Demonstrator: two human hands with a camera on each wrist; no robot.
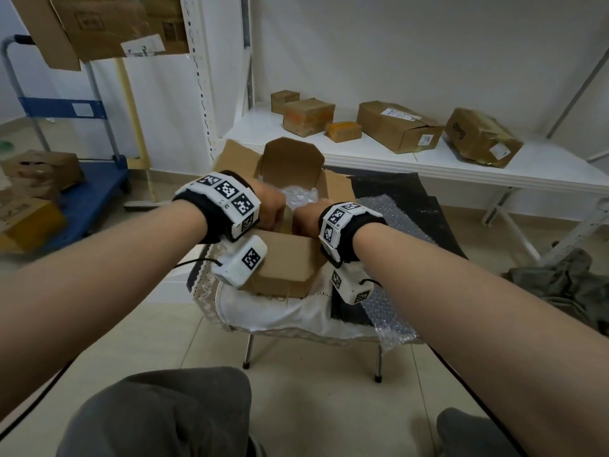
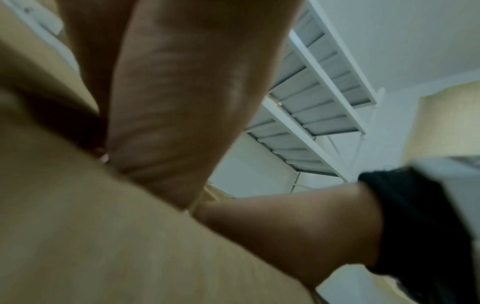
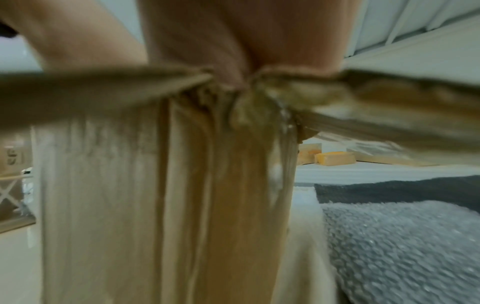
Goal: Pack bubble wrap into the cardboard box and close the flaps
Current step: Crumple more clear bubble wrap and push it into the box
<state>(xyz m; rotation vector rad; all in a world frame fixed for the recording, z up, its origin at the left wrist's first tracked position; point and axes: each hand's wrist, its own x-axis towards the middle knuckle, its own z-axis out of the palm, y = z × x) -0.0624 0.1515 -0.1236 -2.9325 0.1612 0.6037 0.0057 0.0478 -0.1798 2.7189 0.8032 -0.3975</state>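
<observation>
The open cardboard box (image 1: 290,255) stands on a cloth-covered stool, its far flap (image 1: 290,163) upright and its near flap hanging down the front. Crumpled bubble wrap (image 1: 298,194) lies inside. My left hand (image 1: 272,206) and right hand (image 1: 306,214) sit side by side on the near rim, fingers curled over it into the box, fingertips hidden. In the left wrist view my left hand (image 2: 182,102) lies against the cardboard (image 2: 103,236). The blurred right wrist view has my right hand (image 3: 246,41) over the box's edge (image 3: 155,205).
A second bubble wrap sheet (image 1: 392,222) lies on black cloth right of the box, also bubble wrap (image 3: 402,246). Behind is a low white shelf (image 1: 379,156) with several cardboard boxes. A blue trolley (image 1: 92,186) with boxes stands left. My knees are below.
</observation>
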